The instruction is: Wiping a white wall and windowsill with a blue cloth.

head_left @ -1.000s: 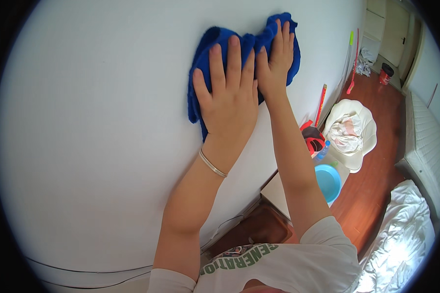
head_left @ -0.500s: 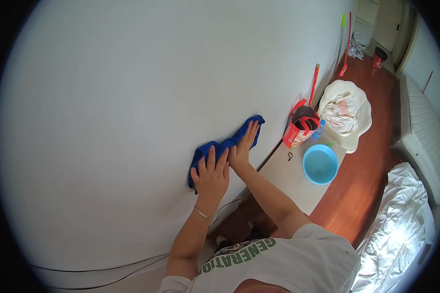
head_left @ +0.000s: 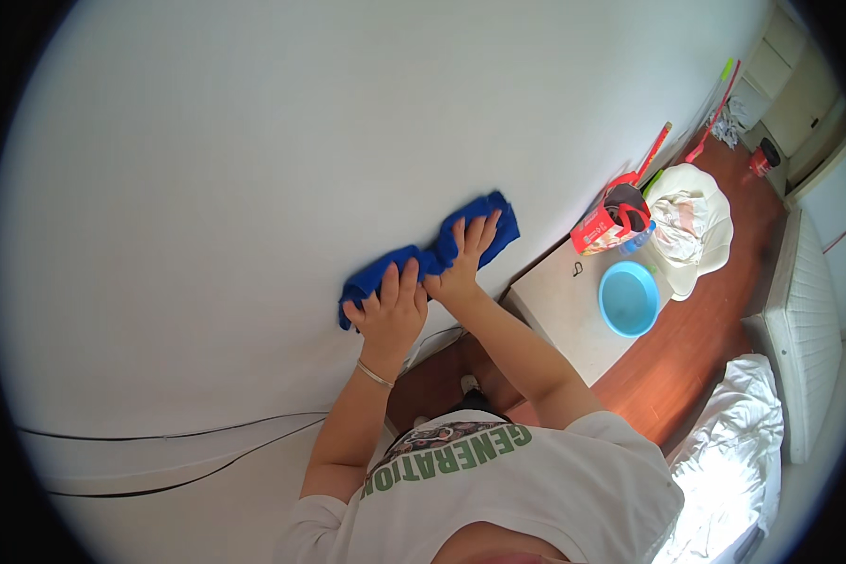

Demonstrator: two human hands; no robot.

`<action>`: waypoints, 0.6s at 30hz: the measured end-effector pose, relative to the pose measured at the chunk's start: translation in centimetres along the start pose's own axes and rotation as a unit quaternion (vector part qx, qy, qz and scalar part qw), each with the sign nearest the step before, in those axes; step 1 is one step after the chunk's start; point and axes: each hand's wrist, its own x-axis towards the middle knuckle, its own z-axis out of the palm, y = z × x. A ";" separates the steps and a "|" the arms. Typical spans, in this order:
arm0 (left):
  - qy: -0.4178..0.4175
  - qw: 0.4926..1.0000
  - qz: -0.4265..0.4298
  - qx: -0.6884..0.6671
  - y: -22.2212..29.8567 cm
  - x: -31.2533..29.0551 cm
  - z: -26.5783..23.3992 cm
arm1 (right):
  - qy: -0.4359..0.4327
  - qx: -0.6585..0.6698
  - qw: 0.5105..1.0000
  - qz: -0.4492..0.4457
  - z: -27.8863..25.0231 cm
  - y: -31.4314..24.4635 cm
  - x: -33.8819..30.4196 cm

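A blue cloth [head_left: 443,246] lies bunched against the white wall [head_left: 254,141], pressed there by both of my hands. On its lower left part rests my left hand [head_left: 392,315], fingers spread and a thin bracelet round the wrist. My right hand [head_left: 462,273] pushes on the upper right part with its fingers stretched out and apart. The two hands are side by side, almost touching at the thumbs. Cloth edges show past the fingertips; what lies under the palms is hidden.
Right of me, a low pale table [head_left: 569,320] bears a light blue basin [head_left: 603,293] and a red bag [head_left: 592,232]. Beyond stands a cream shell-shaped chair [head_left: 717,226] with cloth on it. A mattress [head_left: 785,310] and white bedding [head_left: 728,461] are farther right. Dark cables [head_left: 164,436] run along the wall.
Both hands have shifted slightly up and left in view, with the cloth under them. The cloth's right end looks more spread out. The view itself has turned, so the room's things appear displaced.
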 end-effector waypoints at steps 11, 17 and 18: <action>0.063 0.989 -0.133 -0.009 -15.6 -4.0 -8.2 | -0.121 0.001 0.982 -0.146 3.6 -16.7 -2.1; 0.186 0.948 -0.259 0.023 -26.9 -1.5 -14.8 | -0.099 0.024 0.970 -0.220 4.7 -31.8 4.2; 0.183 0.942 -0.282 0.023 -27.9 -3.2 -15.2 | -0.091 0.025 0.965 -0.245 5.2 -33.5 3.8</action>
